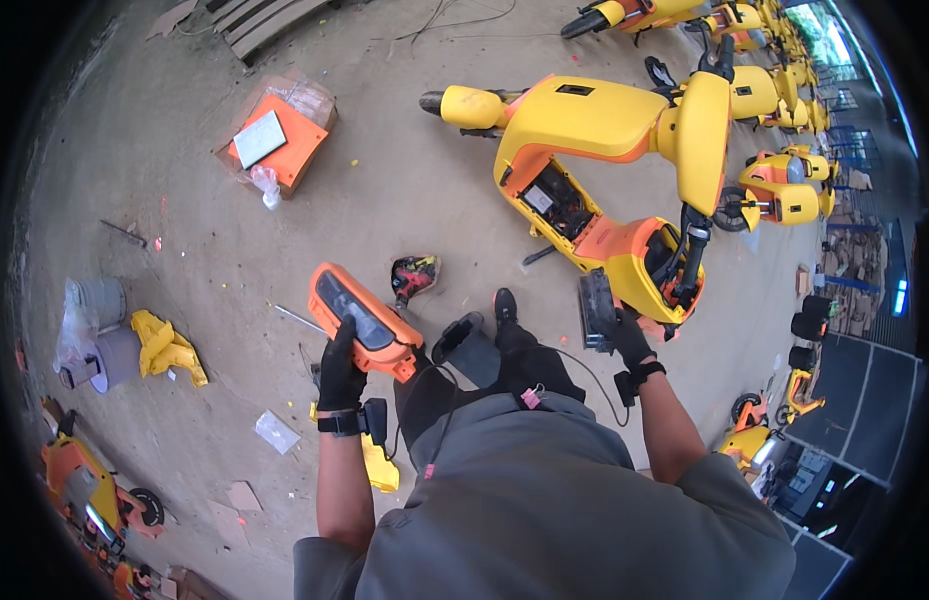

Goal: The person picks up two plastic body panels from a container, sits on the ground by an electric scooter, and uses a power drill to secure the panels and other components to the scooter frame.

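**Orange housing slanting in the left hand, dark box in the right**

I am looking down on two gloved hands, both closed around something. My left hand is gripping an orange housing by its near side, holding it above the floor, in front of the left leg. The housing's long axis is slanting from upper left to lower right: its rounded far end is pointing away and left, its other end toward the legs. The glossy, dark, elongated window is facing up at me, set in a smooth, plastic-looking shell with rounded edges.

My right hand is gripping a blocky dark box by its right side, the long axis running away from the body. It is sitting close to a yellow scooter, whose curved panels are shining smoothly. Beyond the housing, a red-and-black power tool is lying on the dusty grey floor.
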`<state>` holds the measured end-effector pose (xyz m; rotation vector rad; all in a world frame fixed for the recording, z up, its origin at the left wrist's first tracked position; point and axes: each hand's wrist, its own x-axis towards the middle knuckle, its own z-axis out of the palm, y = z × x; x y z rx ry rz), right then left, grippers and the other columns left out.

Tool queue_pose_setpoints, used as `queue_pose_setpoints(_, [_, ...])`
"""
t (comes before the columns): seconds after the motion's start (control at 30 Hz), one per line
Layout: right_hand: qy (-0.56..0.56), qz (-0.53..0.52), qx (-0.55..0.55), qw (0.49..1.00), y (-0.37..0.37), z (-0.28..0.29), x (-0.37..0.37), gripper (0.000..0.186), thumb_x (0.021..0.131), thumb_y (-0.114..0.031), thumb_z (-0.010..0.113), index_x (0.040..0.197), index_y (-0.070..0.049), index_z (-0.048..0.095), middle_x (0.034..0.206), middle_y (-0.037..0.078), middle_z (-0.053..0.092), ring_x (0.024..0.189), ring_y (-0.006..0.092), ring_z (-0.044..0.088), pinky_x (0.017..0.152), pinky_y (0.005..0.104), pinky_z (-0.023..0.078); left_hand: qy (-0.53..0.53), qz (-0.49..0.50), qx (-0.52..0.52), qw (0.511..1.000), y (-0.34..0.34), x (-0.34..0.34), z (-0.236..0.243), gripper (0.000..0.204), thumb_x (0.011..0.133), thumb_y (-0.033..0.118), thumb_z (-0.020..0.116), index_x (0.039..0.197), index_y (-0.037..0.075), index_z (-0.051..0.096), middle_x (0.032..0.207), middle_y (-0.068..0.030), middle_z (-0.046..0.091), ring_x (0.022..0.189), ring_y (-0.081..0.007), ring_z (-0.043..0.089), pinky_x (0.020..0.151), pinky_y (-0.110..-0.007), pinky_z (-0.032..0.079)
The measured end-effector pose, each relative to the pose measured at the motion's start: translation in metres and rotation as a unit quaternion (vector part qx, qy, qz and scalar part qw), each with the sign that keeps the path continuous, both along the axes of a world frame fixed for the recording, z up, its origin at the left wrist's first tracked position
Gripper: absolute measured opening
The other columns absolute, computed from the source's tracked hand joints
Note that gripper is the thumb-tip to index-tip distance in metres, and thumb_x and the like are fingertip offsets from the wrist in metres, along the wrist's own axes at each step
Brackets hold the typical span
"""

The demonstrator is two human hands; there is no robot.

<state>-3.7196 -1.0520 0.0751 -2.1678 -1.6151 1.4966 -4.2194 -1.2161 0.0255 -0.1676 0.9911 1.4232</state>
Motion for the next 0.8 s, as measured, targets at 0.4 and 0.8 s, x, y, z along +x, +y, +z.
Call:
queue_pose_setpoints(0.4, [0.407,-0.172,-0.313,0.841,0.101,-0.113,-0.15,0.03,0.096,-0.025,0.055,0.115,-0.002,0.06,0.107,0.006,0.065,0.096,0.0179,0.064,0.085,0.0321,0.052,-0.016,0.081,-0.091,0.992,0.092,0.09,-0.097,0.03,0.087,0.012,0.065,0.114,0.003,0.054,0.1,-0.0065,0.063,0.091,-0.019,0.065,0.078,-0.031,0.056])
queue_pose_setpoints(0.8, [0.286,-0.049,-0.332,0.898,0.111,-0.28,-0.193,0.026,0.086,-0.02,0.069,0.105,-0.005,0.061,0.086,0.003,0.064,0.075,0.0132,0.063,0.063,0.0284,0.051,0.046,0.085,-0.181,0.979,0.079,0.139,-0.262,0.034,0.089,0.012,0.064,0.122,0.006,0.054,0.105,-0.0058,0.064,0.091,-0.0182,0.065,0.079,-0.033,0.055])
